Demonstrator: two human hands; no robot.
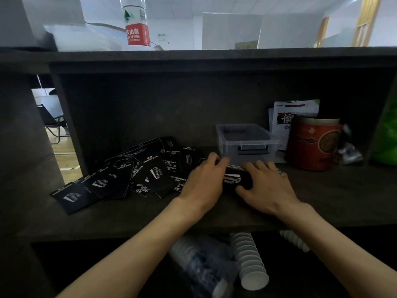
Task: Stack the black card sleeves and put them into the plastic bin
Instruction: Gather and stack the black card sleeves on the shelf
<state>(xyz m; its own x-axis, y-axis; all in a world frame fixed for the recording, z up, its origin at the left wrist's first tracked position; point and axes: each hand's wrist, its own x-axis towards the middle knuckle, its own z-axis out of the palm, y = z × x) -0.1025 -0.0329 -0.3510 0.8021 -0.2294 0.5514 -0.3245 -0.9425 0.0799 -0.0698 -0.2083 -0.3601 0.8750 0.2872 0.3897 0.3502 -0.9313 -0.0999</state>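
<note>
Several black card sleeves (120, 177) with white "Camping Club" print lie scattered across the left half of a dark shelf board. A small stack of black sleeves (235, 179) lies flat on the shelf just in front of the clear plastic bin (249, 143). My left hand (205, 179) grips the stack's left side with curled fingers. From the right, my right hand (266, 183) holds the same stack, thumb at its front edge. The bin stands open and looks empty.
A red paper cup (313, 145) and a white pouch (287, 117) stand right of the bin, a green bag (386, 130) at far right. A water bottle (136, 22) stands on the shelf above. Stacked white cups (249, 261) lie on the shelf below.
</note>
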